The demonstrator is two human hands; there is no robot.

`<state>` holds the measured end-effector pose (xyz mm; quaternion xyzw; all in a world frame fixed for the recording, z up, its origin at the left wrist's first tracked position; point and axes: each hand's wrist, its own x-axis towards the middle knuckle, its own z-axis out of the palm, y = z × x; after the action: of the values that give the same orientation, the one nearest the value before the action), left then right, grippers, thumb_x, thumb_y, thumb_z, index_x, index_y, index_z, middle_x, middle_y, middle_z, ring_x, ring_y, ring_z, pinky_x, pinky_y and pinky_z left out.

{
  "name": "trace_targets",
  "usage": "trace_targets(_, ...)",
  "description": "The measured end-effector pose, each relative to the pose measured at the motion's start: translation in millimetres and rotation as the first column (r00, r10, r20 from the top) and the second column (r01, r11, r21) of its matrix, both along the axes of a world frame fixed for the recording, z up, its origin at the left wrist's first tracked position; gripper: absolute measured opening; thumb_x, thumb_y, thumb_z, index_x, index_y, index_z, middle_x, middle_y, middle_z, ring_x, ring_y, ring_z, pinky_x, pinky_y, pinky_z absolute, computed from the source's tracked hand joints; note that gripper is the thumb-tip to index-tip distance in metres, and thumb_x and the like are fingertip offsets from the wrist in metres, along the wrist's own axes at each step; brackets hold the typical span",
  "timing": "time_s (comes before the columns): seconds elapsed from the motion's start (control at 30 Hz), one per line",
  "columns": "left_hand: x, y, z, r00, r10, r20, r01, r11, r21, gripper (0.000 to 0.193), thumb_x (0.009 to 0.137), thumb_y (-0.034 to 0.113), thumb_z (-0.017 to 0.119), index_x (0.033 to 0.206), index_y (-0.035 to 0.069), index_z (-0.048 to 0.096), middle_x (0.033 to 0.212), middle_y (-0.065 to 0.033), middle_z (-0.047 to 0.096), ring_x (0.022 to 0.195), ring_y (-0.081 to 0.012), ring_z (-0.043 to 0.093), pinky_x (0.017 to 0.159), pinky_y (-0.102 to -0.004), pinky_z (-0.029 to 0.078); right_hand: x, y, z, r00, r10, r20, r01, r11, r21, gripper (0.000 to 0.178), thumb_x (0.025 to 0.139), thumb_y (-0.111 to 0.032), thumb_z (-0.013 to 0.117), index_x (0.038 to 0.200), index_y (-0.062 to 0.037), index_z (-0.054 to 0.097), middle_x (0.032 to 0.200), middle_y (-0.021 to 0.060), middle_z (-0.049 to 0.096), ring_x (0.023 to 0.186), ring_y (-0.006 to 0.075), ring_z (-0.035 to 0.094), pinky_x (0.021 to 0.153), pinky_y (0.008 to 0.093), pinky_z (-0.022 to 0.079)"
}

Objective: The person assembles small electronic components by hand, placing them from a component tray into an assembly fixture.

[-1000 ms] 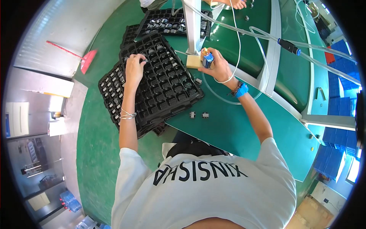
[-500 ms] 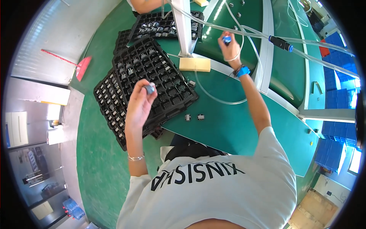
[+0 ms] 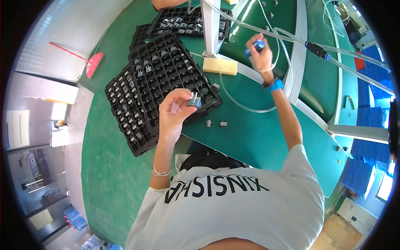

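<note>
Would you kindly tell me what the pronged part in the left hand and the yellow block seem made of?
Pronged part: probably moulded plastic, its rounded body smooth-looking and grey; the prongs, bright and silvery, look metal. Yellow block: matte, evenly coloured, perhaps foam.

Green table (image 3: pixel 266 137), yellow block (image 3: pixel 220 66), two small parts (image 3: pixel 223 123)

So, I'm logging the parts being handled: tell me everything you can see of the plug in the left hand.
The plug is small, with a rounded grey body that looks like plastic and two straight, bare, silvery prongs that look like metal. It is held with the prongs pointing toward the top of the picture. The thumb and fingers of the left hand grip it from its left side. It shows in front of the near right corner of the black tray. Fine markings are too small to tell.
</note>
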<state>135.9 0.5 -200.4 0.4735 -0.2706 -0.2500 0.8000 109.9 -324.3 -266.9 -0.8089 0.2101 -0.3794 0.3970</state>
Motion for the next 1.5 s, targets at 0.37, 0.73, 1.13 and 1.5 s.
trace_targets(0.37,-11,-14,1,0.996,-0.063,0.062,0.060,0.997,0.045,0.029,0.064,-0.013,0.066,0.089,-0.001,0.058,0.098,-0.0056,0.045,0.087,-0.0135,0.053,0.081,-0.0274,0.048,-49,148,71,0.776,0.542,0.322,-0.356,-0.045,0.933,0.038,0.085,-0.029,0.050,0.113,-0.0030,0.047,0.098,0.0067,0.059,0.083,0.0143,0.060,0.074,0.0253,0.049)
trace_targets(0.73,-19,-18,-10,0.994,-0.035,0.107,0.033,0.999,0.026,0.029,0.065,-0.016,0.064,0.090,-0.002,0.056,0.097,-0.0067,0.045,0.089,-0.0149,0.053,0.080,-0.0276,0.049,-59,155,80,0.811,0.545,0.213,-0.333,0.131,0.934,0.037,0.086,-0.029,0.049,0.112,-0.0027,0.047,0.094,0.0056,0.058,0.081,0.0101,0.058,0.070,0.0223,0.049)
trace_targets(1.13,76,12,-29,0.762,0.294,0.576,-0.545,0.773,0.326,0.020,0.079,0.000,0.057,0.099,0.003,0.057,0.096,-0.0057,0.055,0.086,-0.0135,0.055,0.076,-0.0250,0.046,-3,70,2,0.828,0.469,0.307,-0.561,0.693,0.453,0.027,0.081,-0.016,0.059,0.103,-0.0031,0.050,0.087,0.0023,0.057,0.077,0.0119,0.057,0.071,0.0278,0.047)
trace_targets(1.5,176,27,-51,0.399,-0.264,0.878,-0.790,0.387,0.475,0.017,0.075,0.009,0.061,0.091,0.006,0.057,0.092,-0.0083,0.054,0.087,-0.0286,0.052,0.076,-0.0364,0.043,0,78,-2,0.956,0.215,-0.198,-0.244,0.960,-0.135,0.041,0.071,-0.018,0.067,0.104,-0.0060,0.045,0.078,0.0206,0.057,0.072,0.0410,0.055,0.060,0.0396,0.045)
